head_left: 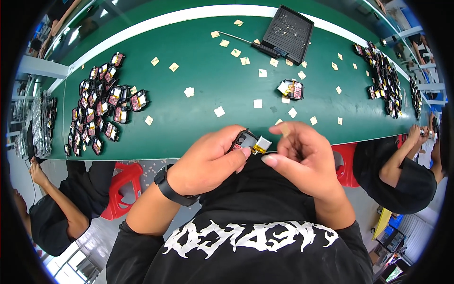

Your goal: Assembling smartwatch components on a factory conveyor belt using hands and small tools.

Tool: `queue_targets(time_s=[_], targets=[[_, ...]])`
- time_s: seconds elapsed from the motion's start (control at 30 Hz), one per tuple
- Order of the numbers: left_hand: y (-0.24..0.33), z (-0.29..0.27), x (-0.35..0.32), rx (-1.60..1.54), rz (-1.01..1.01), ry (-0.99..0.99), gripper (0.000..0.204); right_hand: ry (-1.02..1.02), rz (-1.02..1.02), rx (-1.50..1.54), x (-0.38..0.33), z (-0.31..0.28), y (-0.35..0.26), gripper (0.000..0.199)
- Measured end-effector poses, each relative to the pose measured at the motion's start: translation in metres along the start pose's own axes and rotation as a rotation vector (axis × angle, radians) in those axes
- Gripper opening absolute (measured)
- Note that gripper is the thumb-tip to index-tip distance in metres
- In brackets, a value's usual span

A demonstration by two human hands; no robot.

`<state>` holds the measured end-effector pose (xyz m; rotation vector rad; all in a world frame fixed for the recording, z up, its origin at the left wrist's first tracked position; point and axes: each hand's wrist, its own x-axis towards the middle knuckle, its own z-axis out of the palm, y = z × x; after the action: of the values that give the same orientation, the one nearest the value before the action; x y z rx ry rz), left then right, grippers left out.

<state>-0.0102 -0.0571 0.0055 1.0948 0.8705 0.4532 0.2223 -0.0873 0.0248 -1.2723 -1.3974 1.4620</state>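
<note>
My left hand (213, 158) is closed around the edge of a small black device housing (245, 139), tilted just off the table's front edge. A silver battery pouch (263, 143) with yellow tape sticks out of the housing on its right side. Beside it my right hand (305, 158) is open, thumb and index finger apart, not touching the battery. A small beige paper square (285, 130) shows against the right index finger. Farther off on the green table (198, 123) lies another black housing (292, 89) with a pink board and yellow tape.
Many similar housings (101, 106) are heaped at left, more (385, 78) at far right. A black perforated tray (288, 33) and a thin screwdriver (236, 38) lie at the back. Paper squares (257, 103) are scattered about. People sit on both sides, near red stools (124, 189).
</note>
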Motion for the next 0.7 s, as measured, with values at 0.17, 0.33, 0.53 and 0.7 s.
queue_targets(time_s=[0.17, 0.33, 0.53, 0.7], targets=[[0.001, 0.002, -0.001, 0.247, 0.071, 0.035, 0.013, 0.045, 0.152, 0.050, 0.005, 0.012, 0.002, 0.012], [0.005, 0.008, -0.001, 0.290, 0.125, 0.041, 0.013, 0.080, 0.169, 0.147, 0.002, 0.016, 0.003, 0.010], [-0.007, 0.009, 0.002, 0.320, 0.202, 0.090, 0.013, 0.093, 0.148, 0.005, 0.000, 0.020, 0.008, 0.010], [-0.013, 0.010, 0.003, 0.367, 0.251, 0.100, 0.018, 0.114, 0.195, 0.062, 0.003, 0.022, 0.009, 0.011]])
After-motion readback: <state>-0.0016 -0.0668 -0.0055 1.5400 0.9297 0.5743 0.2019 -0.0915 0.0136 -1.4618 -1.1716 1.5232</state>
